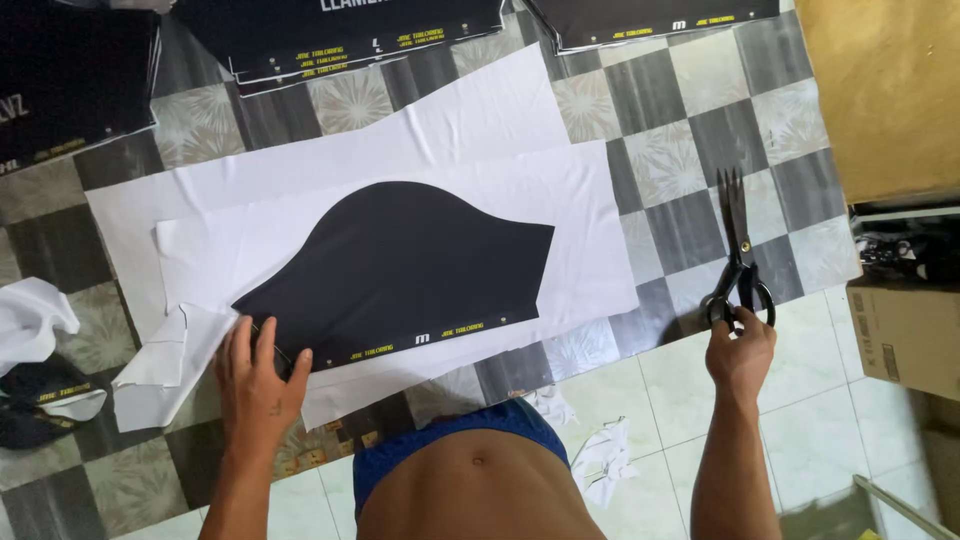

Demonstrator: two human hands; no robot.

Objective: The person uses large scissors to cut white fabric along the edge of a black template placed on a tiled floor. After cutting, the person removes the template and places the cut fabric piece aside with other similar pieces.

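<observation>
Soft even daylight, sharp focus, slight wide-angle edge distortion.

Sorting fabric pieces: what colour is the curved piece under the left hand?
Black curved fabric piece, head view.

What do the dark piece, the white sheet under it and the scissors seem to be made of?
Dark piece: probably matte fabric, lying limp and flat. White sheet: paper or thin cloth, creased, unclear which. Scissors: dark metal blades, black handles, probably coated.

Brown cardboard box (905, 340) with a small pale label at the right edge on the floor; flat black packages (340, 30) with yellow-white print stacked along the table's far edge.
</observation>
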